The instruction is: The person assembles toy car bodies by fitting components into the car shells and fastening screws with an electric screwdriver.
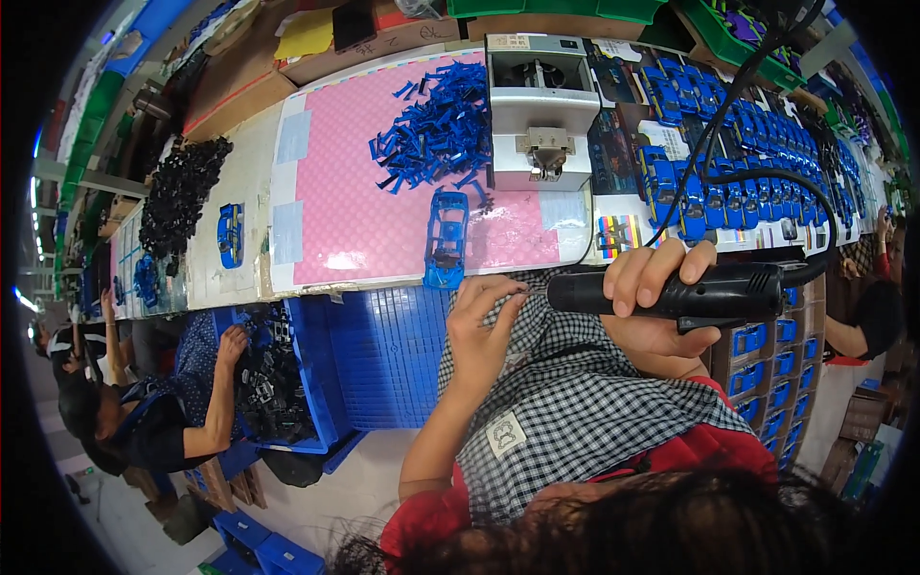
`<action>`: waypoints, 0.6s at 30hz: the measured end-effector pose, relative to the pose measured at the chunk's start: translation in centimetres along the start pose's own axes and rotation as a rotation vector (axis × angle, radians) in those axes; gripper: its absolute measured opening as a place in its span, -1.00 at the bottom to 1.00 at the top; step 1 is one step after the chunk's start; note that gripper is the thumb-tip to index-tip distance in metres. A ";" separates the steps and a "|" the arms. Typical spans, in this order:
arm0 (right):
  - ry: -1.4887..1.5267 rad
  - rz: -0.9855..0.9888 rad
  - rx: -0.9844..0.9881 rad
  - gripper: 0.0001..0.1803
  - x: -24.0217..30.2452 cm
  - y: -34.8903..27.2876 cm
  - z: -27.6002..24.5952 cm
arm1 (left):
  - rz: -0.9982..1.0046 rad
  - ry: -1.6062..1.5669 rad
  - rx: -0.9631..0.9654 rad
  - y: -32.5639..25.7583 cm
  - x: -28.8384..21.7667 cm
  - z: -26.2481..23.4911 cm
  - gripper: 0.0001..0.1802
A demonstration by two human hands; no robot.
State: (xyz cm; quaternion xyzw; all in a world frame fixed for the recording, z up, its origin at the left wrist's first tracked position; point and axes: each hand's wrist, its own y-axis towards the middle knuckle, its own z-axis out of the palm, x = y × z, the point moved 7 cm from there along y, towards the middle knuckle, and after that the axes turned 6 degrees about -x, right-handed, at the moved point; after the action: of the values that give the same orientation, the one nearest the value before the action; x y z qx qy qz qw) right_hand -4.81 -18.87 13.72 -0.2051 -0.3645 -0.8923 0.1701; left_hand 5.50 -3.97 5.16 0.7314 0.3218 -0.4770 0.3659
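My right hand (pixel 661 287) is wrapped round a black corded electric screwdriver (pixel 719 294), which lies level in front of my apron and points left. Close to its tip is my left hand (pixel 484 321), thumb and fingertips pinched together; whatever is between them is too small to make out. Just beyond my left fingers a blue toy car body (pixel 448 235) sits at the table's near edge, on a pink mat (pixel 335 211). Behind the car lies a heap of small blue plastic parts (pixel 436 129). A few tiny dark pieces are scattered right of the car.
A silver bench machine (pixel 540 115) stands behind the mat. Rows of blue toy cars (pixel 738 196) fill the right side, with the screwdriver's black cable (pixel 815 187) looping over them. At left are black parts (pixel 182 196), a blue crate (pixel 321 383) and a co-worker's arm (pixel 225 383).
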 end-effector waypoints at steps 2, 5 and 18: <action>-0.004 -0.018 -0.024 -0.37 0.4 -0.1 0.0 | -0.005 -0.041 -0.027 -0.3 0.2 -0.1 -0.86; 0.003 0.068 0.037 -0.37 0.4 -0.3 0.4 | 0.027 -0.025 -0.027 -0.5 -0.1 -0.2 -0.86; -0.047 -0.017 -0.065 -0.33 0.8 -0.9 0.6 | 0.196 0.186 -0.048 -0.9 -1.8 -0.7 -0.81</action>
State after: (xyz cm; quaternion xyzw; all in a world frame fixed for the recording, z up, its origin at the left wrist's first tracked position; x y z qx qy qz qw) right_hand -5.75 -17.97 13.98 -0.2284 -0.3408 -0.9000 0.1473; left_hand 4.51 -3.16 6.83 0.7914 0.2926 -0.3616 0.3966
